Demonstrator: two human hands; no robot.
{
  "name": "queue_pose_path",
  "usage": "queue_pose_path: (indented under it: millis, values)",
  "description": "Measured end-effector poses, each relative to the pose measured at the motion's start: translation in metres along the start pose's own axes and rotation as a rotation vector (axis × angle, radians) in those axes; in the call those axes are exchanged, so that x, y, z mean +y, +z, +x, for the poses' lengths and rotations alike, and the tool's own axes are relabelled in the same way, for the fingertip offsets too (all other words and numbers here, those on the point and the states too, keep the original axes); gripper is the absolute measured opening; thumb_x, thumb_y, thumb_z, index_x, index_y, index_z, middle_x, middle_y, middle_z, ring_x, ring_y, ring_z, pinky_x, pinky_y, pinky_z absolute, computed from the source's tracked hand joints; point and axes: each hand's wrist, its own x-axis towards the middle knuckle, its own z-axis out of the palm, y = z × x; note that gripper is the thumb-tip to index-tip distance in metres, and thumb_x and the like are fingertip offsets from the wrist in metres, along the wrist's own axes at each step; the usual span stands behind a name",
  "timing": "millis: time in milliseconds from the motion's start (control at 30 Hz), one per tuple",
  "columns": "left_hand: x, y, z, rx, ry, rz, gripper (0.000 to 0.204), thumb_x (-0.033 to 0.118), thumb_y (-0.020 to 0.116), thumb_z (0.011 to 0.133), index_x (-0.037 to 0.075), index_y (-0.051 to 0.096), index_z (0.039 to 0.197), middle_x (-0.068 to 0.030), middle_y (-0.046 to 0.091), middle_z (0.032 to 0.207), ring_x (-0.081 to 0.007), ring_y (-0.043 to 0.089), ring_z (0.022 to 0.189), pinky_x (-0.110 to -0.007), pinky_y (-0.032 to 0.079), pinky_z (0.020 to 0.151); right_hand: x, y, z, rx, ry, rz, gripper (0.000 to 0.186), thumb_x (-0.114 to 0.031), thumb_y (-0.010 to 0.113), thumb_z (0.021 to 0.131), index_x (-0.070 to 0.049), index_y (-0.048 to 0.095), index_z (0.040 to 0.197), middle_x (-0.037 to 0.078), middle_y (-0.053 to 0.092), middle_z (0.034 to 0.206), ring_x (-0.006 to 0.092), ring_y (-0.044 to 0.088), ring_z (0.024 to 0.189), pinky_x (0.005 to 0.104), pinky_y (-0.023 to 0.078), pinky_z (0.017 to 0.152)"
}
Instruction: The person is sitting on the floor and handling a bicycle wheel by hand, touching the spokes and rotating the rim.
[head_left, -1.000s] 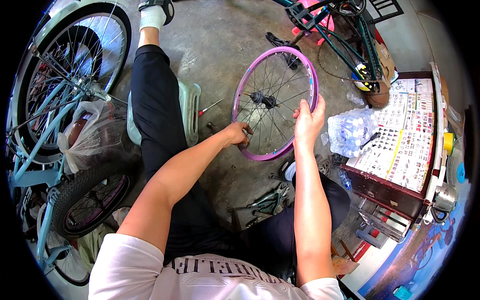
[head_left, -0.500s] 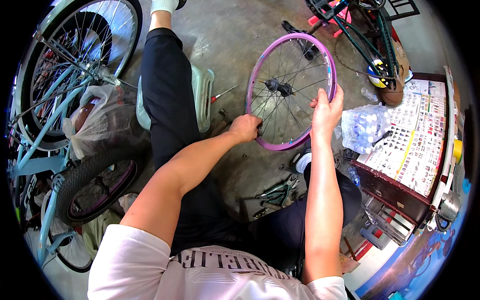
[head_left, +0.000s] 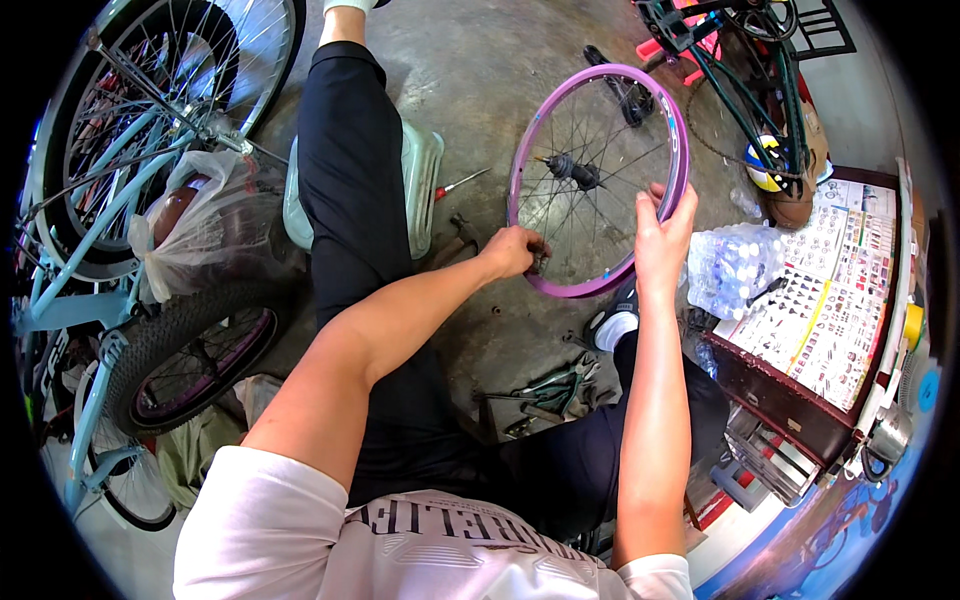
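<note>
A bicycle wheel without a tyre (head_left: pixel 573 172), with a purple rim, black spokes and a dark hub, is held tilted in front of me. My right hand (head_left: pixel 664 238) grips its rim at the right, thumb on the near side and fingers wrapped round it. At the lower left of the rim is my left hand (head_left: pixel 514 251), fingers curled together against the rim and spokes. Something small and dark shows at those fingertips, too small to name.
Pliers and other tools (head_left: pixel 560 388) lie on the floor between my legs. A red-handled screwdriver (head_left: pixel 460 184) rests beside a pale green plastic stool (head_left: pixel 424 190). Bicycles (head_left: pixel 110 205) crowd the left. Bottled water (head_left: pixel 735 268) stands right, by a chart-topped cabinet (head_left: pixel 775 395).
The wheel and both hands have shifted slightly right in the picture, as has most of the scene. The wheel has turned a little, its hub angled differently. My right hand keeps its grip.
</note>
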Motion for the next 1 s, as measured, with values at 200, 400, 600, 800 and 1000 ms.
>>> queue_pose_path:
  millis: [200,400,600,800,1000]
  values:
    - [0.051,0.0,-0.004,-0.269,-0.21,-0.635,0.046,-0.009,0.051,0.086,-0.009,0.056,0.132,-0.0141,0.077,0.111,-0.0146,0.07,0.087,-0.032,0.056,0.073,0.016,-0.002,-0.008,0.013,0.103,0.071,0.035,-0.014,0.066,0.098,-0.001,0.054,0.127,0.014,0.068,0.111,0.0242,0.067,0.093,0.0389,0.053,0.089]
    - [0.045,-0.003,0.001,-0.242,-0.16,-0.12,0.034,-0.001,0.058,0.088,0.002,0.072,0.119,-0.0121,0.078,0.109,-0.0199,0.073,0.09,-0.034,0.058,0.079,0.011,0.003,-0.006,0.074,0.168,0.161,0.038,-0.021,0.066,0.101,-0.001,0.053,0.131,0.011,0.067,0.104,0.0168,0.065,0.081,0.0328,0.058,0.068]
    - [0.05,-0.002,-0.006,0.177,-0.1,0.481,0.025,0.016,0.069,0.088,0.013,0.078,0.111,-0.0161,0.077,0.099,-0.0354,0.074,0.099,-0.046,0.058,0.088,0.003,0.008,-0.007,0.06,0.111,0.12,0.042,-0.025,0.069,0.101,-0.002,0.054,0.133,0.009,0.066,0.091,0.0165,0.064,0.067,0.0328,0.055,0.062]
    - [0.048,-0.006,-0.01,0.148,-0.139,0.494,0.022,0.026,0.071,0.089,0.016,0.08,0.106,-0.0153,0.077,0.1,-0.0374,0.073,0.099,-0.049,0.058,0.087,-0.002,0.011,-0.006,0.036,0.107,0.14,0.043,-0.025,0.069,0.101,-0.001,0.053,0.133,0.009,0.066,0.09,0.0161,0.065,0.067,0.0326,0.054,0.062]
    - [0.05,0.005,-0.013,0.142,-0.067,0.427,0.024,0.027,0.073,0.089,0.011,0.079,0.107,-0.0174,0.077,0.097,-0.037,0.074,0.096,-0.048,0.058,0.087,-0.005,0.014,-0.005,0.063,0.154,0.212,0.043,-0.022,0.069,0.101,-0.001,0.052,0.133,0.009,0.066,0.094,0.015,0.066,0.068,0.031,0.055,0.062]
